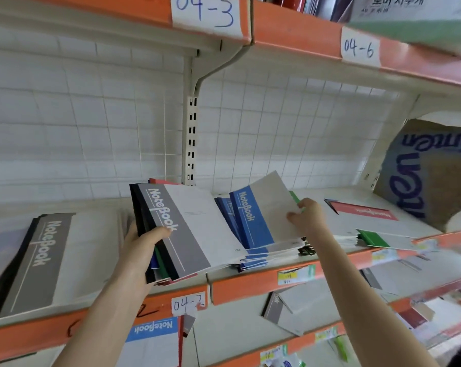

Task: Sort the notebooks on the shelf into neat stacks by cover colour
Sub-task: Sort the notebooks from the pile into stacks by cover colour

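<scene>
On the shelf (250, 287), a grey stack (38, 260) was laid flat at far left, its long axis running front to back. A tilted mixed bundle (187, 229), grey on top, was gripped by the left hand (144, 245), fingers curled round its spine edge. A blue notebook (253, 218), slanted above the blue stack (253, 262), was pinched by the right hand (306, 215). A red notebook (364, 211) and a green notebook (372, 238) were seen flat further right

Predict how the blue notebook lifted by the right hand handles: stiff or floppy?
Probably floppy: the blue notebook looks thin. Likely light: the right hand tilts it up by one pinched edge. Its smooth cover may slip.
</scene>
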The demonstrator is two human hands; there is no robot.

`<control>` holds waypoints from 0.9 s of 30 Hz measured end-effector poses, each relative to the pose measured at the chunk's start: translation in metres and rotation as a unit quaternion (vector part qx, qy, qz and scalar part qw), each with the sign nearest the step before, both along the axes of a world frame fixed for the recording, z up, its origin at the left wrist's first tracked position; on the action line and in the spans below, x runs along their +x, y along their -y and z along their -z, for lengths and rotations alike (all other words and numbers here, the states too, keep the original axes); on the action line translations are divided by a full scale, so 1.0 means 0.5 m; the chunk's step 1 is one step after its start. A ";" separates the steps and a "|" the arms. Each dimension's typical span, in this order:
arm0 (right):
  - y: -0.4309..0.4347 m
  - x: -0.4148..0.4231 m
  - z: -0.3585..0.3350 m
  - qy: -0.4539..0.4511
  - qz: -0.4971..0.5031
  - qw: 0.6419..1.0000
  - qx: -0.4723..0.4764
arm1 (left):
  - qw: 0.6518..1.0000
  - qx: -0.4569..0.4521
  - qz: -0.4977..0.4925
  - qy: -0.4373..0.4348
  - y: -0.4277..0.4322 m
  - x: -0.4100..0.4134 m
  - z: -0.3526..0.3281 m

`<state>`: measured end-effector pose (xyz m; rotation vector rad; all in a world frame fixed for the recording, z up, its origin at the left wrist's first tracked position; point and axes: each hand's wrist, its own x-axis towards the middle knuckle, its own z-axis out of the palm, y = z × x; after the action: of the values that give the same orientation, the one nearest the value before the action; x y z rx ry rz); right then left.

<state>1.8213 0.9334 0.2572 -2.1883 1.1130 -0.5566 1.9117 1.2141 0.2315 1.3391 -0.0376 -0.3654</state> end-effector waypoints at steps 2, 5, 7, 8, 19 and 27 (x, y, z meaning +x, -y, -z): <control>-0.003 0.010 0.006 -0.044 -0.009 0.999 -0.024 | 1.000 0.015 -0.003 -0.007 0.006 0.024 -0.001; -0.023 0.021 0.017 -0.128 -0.023 0.989 -0.064 | 1.000 0.021 -0.016 0.006 0.010 0.036 0.002; -0.041 0.026 0.025 -0.186 -0.036 0.975 -0.115 | 1.000 0.016 -0.004 0.019 0.004 0.022 0.006; -0.050 0.027 0.026 -0.204 -0.041 0.966 -0.152 | 1.000 0.012 0.001 0.027 -0.001 0.009 0.007; -0.244 0.072 -0.011 -0.082 -0.275 0.955 0.068 | 0.997 -0.034 -0.024 0.058 -0.027 -0.024 -0.017; -0.318 0.104 -0.021 -0.037 -0.297 0.953 0.046 | 0.994 -0.013 -0.094 0.051 -0.114 -0.023 -0.009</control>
<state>1.8734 1.0925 0.2675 -2.3191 0.4508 -0.1520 1.9002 1.2713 0.2361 1.3226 -0.0014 -0.1379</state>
